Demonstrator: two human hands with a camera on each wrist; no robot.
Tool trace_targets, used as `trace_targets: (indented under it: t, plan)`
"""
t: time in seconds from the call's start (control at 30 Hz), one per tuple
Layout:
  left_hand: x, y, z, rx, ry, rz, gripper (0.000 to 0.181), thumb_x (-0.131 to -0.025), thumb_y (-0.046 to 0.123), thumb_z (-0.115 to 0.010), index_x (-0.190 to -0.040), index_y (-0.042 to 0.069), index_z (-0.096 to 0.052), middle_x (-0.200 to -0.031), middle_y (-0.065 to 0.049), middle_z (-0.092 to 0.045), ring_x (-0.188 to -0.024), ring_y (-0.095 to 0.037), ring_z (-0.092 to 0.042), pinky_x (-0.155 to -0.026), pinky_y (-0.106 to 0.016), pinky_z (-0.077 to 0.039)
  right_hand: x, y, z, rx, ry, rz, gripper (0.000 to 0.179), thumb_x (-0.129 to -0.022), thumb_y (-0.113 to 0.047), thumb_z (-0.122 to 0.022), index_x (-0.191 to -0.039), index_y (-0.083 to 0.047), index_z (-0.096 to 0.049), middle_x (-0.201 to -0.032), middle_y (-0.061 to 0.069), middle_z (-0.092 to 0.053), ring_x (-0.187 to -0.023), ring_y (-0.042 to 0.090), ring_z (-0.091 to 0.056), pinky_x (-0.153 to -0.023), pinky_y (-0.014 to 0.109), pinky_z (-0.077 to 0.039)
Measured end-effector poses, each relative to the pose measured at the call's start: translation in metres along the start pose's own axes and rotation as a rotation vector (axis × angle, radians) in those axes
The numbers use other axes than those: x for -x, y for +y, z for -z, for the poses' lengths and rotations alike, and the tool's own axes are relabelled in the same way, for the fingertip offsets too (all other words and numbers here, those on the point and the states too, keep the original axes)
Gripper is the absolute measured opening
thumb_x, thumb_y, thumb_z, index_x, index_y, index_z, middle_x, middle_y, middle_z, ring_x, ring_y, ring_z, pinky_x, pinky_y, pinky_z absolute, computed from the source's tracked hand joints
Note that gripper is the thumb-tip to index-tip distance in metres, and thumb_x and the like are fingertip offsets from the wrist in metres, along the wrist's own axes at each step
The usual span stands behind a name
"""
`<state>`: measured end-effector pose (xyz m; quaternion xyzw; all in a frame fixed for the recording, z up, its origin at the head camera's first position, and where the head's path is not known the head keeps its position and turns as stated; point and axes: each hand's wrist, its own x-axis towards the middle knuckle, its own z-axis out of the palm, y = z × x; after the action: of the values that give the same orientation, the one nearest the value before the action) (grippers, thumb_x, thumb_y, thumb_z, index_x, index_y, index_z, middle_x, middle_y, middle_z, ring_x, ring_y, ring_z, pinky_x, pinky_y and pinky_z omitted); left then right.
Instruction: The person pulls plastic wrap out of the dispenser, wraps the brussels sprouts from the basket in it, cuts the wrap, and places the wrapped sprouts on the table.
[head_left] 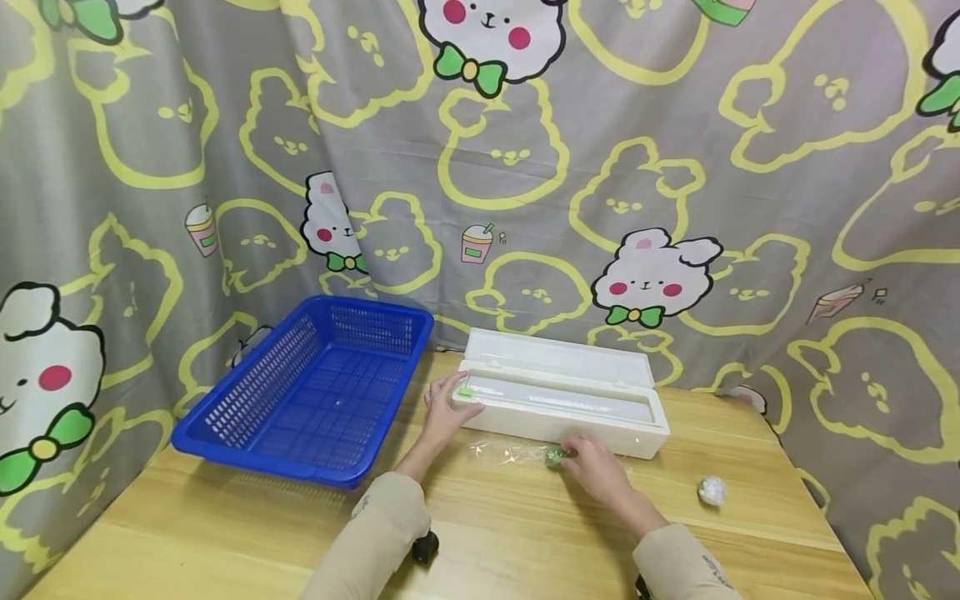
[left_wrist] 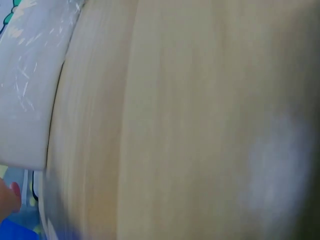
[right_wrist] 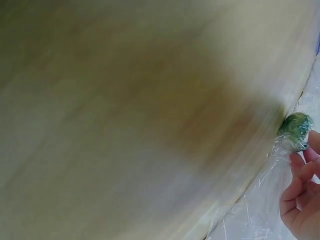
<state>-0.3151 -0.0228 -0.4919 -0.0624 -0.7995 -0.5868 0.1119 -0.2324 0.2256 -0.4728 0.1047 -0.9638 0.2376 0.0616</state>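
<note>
A long white cling film dispenser (head_left: 558, 432) lies on the table with its lid (head_left: 558, 360) raised at the back and a pale roll (head_left: 555, 398) inside. My left hand (head_left: 444, 408) holds its left end, thumb at the front, beside a small green piece (head_left: 466, 390). In front of the box, my right hand (head_left: 596, 471) pinches a small, round green item wrapped in clear film (right_wrist: 296, 131). Loose clear film (head_left: 498, 452) stretches left from it along the box's front. In the left wrist view only a fingertip (left_wrist: 12, 196) shows below the box's end.
A blue plastic basket (head_left: 352, 400) stands on the left of the wooden table (head_left: 510, 533). A small whitish wrapped ball (head_left: 711, 491) lies to the right of my right hand. Behind the table hangs a grey patterned curtain (head_left: 517, 175).
</note>
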Motion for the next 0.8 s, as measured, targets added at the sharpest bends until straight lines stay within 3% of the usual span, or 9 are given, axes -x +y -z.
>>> trace_targets:
  t: [0.3,0.5,0.7,0.8]
  plan:
    - [-0.005,-0.008,0.008,-0.023,-0.056,-0.008,0.054,-0.070,0.019,-0.077,-0.120,0.012,-0.058,-0.125,-0.017,-0.037,-0.116,-0.032,-0.026,-0.098,-0.054,-0.027,-0.001,-0.001,0.002,-0.016,-0.003,-0.005,0.017,-0.075,-0.007,-0.071,-0.091,-0.004,-0.066,-0.088,0.004,-0.060,-0.079,0.019,-0.059,-0.070,0.036,-0.050]
    - [-0.004,-0.009,0.011,-0.026,-0.049,0.004,0.055,-0.069,0.020,-0.078,-0.119,0.013,-0.059,-0.125,-0.018,-0.038,-0.114,-0.032,-0.028,-0.096,-0.055,-0.028,-0.004,-0.006,0.005,-0.005,-0.003,0.001,0.012,-0.076,-0.011,-0.071,-0.087,-0.009,-0.067,-0.086,0.002,-0.061,-0.079,0.018,-0.058,-0.067,0.035,-0.049]
    - [-0.005,-0.013,0.008,-0.030,-0.033,-0.004,0.054,-0.068,0.021,-0.079,-0.118,0.015,-0.060,-0.124,-0.018,-0.041,-0.114,-0.032,-0.030,-0.095,-0.055,-0.029,-0.018,-0.023,0.008,-0.063,0.040,0.072,0.011,-0.078,-0.011,-0.068,-0.088,-0.006,-0.067,-0.081,0.001,-0.063,-0.076,0.015,-0.058,-0.071,0.035,-0.048]
    - [-0.005,-0.014,0.007,-0.025,-0.034,-0.002,0.054,-0.068,0.021,-0.079,-0.118,0.015,-0.060,-0.124,-0.019,-0.041,-0.114,-0.032,-0.030,-0.095,-0.055,-0.029,-0.026,-0.034,0.009,-0.108,0.050,0.095,0.014,-0.081,-0.012,-0.066,-0.093,-0.005,-0.067,-0.078,-0.001,-0.062,-0.066,0.011,-0.053,-0.064,0.029,-0.045]
